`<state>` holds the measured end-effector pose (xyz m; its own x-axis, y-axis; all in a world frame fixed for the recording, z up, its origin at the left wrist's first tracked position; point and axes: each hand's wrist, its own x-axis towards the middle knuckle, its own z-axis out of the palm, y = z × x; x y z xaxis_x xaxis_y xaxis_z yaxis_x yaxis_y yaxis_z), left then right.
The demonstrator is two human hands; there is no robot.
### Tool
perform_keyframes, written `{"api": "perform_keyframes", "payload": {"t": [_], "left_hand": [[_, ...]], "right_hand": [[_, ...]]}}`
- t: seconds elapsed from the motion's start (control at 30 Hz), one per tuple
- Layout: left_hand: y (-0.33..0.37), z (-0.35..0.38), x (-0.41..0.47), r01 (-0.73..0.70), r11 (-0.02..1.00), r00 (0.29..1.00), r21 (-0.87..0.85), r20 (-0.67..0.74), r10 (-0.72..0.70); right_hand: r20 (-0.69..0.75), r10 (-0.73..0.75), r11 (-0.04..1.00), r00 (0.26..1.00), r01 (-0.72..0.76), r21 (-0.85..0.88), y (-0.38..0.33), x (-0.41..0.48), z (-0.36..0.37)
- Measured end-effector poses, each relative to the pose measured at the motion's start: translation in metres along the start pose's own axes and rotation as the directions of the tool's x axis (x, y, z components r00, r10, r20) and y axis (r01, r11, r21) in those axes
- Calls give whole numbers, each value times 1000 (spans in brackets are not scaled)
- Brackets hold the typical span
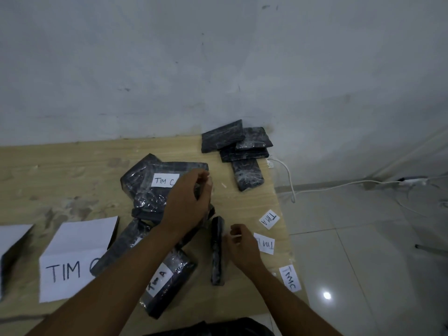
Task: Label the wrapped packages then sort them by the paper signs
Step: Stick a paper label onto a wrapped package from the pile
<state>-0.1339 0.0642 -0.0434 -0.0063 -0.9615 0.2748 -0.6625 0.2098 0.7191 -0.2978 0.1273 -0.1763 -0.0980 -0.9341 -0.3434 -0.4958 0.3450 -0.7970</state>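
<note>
Labelled TIM A, the nearest package (167,280) lies just left of the edge-on package (217,251), whose long axis runs away from the person. Far left of it sits the TIM C sign (72,260). The left hand (186,204) is up-left of it, fingers curled, grip unclear. The right hand (242,246), just right and probably nearer, has its fingertips together, on what I cannot tell; loose labels (269,219) lie further right

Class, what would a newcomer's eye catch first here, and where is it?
The left hand and right hand meet at centre among black wrapped packages, one package labelled TIM C just beyond them. A large paper sign reading TIM C lies at the near left, and a pile of unlabelled packages sits at the far right corner of the table.
</note>
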Motion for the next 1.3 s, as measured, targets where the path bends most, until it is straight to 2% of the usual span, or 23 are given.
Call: {"api": "perform_keyframes", "payload": {"t": [0.13,0.33,0.4,0.47,0.57,0.8,0.97,1.13,1.3], "left_hand": [[-4,2,18,-17,1000,1000,16,10,17],[-9,9,43,45,998,997,41,56,-47],[-10,10,53,65,997,995,43,69,-68],[-11,9,63,70,996,995,53,70,-73],[-13,8,79,84,994,994,68,71,-89],[-25,7,102,131,990,991,51,24,-132],[-31,1,103,182,982,983,49,4,-182],[-31,-4,98,240,970,971,28,5,-240],[-13,-4,96,302,947,950,-107,-41,-308]], "right_hand": [[-92,-17,999,996,13,-48,-19,43,-22],[-216,-52,991,975,25,-128,-49,130,-46],[-231,27,996,973,-45,-74,-66,158,-54],[-254,146,989,956,-133,68,-84,187,-63],[-314,123,989,942,-91,113,-108,225,-71],[-189,126,991,974,-133,-25,-148,281,-56],[-207,204,975,957,-217,-40,-154,292,-45],[-221,149,976,964,-108,188,-159,274,-44],[-294,-73,944,953,161,287,-160,217,-67]]}}
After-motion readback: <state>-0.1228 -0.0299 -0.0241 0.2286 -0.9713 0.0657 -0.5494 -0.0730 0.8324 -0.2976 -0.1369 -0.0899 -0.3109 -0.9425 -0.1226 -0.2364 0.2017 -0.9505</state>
